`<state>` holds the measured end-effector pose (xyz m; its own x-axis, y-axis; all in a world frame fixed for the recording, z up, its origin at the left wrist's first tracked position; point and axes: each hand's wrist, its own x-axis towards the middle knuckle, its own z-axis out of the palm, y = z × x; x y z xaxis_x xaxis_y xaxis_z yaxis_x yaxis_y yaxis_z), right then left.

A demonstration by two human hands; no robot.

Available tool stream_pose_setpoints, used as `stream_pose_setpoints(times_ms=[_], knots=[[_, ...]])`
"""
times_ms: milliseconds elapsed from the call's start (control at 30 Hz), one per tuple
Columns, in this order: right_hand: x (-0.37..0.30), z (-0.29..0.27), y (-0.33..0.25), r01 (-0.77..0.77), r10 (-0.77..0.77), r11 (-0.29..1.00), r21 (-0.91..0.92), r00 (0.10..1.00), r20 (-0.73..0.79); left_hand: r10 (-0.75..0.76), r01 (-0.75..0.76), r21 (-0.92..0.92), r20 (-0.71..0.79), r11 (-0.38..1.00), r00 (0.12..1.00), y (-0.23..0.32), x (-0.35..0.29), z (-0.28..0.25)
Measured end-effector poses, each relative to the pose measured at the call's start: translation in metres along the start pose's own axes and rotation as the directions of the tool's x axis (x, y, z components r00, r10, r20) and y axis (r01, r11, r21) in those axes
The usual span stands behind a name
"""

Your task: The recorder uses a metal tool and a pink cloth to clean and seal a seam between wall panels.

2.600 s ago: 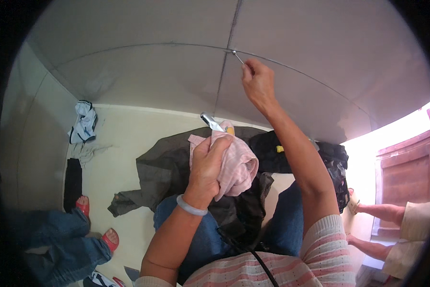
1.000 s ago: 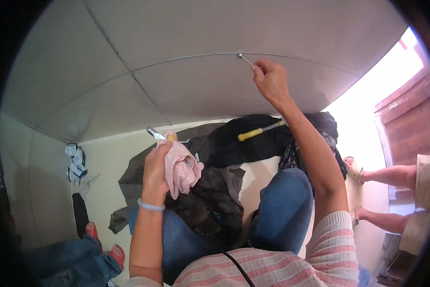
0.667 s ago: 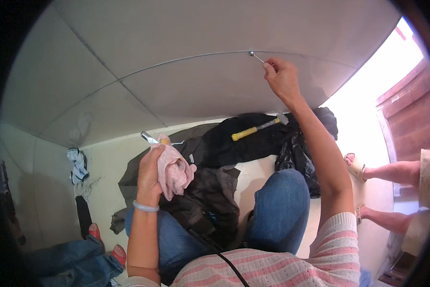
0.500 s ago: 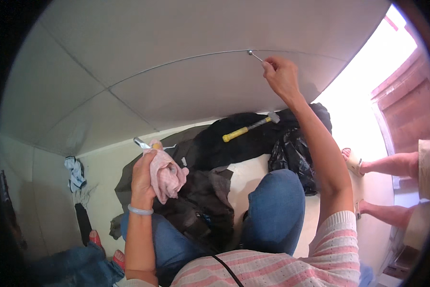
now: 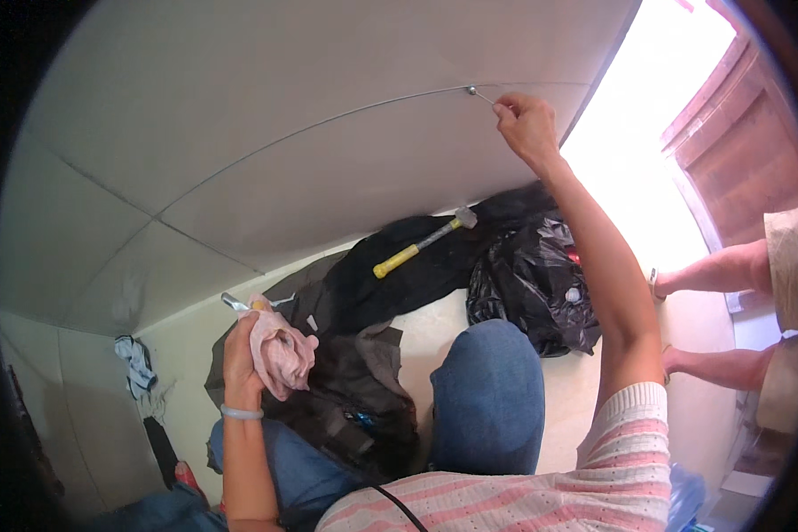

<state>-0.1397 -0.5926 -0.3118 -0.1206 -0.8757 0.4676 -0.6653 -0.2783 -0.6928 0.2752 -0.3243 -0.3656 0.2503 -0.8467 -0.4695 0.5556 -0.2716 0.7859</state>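
My right hand [image 5: 530, 131], raised against the tiled wall, pinches a thin metal rod with a small ball tip [image 5: 472, 90]. That ball touches the grey joint line [image 5: 328, 119] between two large tiles. The joint looks darker and filled to the left of the ball, thinner and fainter to the right. Lower down on the left, my left hand [image 5: 241, 359] is closed around a crumpled pink cloth [image 5: 283, 353]. A silvery end of something [image 5: 233, 301] and a bit of yellow stick out above the cloth; the rest is hidden by fingers and fabric.
A hammer with a yellow handle [image 5: 397, 262] lies on dark cloth [image 5: 354, 284] along the wall's foot. Beside it sits a black plastic bag [image 5: 514, 301]. Another person's legs [image 5: 718, 270] stand at the right, near a bright doorway and brown door [image 5: 727, 133]. A pale rag [image 5: 135, 365] lies left.
The view has shifted, so the floor things sit further left. My right hand still holds the ball tip at the joint; my left hand still grips the cloth.
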Motion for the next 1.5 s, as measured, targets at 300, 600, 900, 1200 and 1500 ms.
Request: stream_pose_setpoints(times_ms=[300, 600, 900, 1200, 1500], knots=[[0.014, -0.039, 0.029, -0.073, 0.068, 0.996, -0.052, 0.995, -0.076, -0.040, 0.040, -0.042, 0.012, 0.998, 0.999, -0.013, 0.019, -0.017], [0.035, -0.065, 0.063, -0.088, 0.079, 0.990, -0.113, 0.993, -0.083, -0.057, 0.057, 0.041, 0.002, 0.998, 0.998, -0.019, 0.027, -0.019], [0.053, -0.091, 0.100, -0.178, 0.159, 0.970, -0.163, 0.979, -0.127, -0.054, 0.054, 0.080, -0.003, 0.995, 0.999, -0.025, 0.029, -0.017], [0.063, -0.108, 0.120, -0.231, 0.194, 0.956, -0.179, 0.960, -0.202, -0.086, 0.083, 0.068, 0.033, 0.994, 0.996, -0.028, 0.034, -0.026], [0.050, -0.104, 0.129, -0.240, 0.202, 0.967, -0.083, 0.924, -0.326, -0.077, 0.079, 0.071, -0.039, 0.994, 0.996, -0.026, 0.030, -0.016]])
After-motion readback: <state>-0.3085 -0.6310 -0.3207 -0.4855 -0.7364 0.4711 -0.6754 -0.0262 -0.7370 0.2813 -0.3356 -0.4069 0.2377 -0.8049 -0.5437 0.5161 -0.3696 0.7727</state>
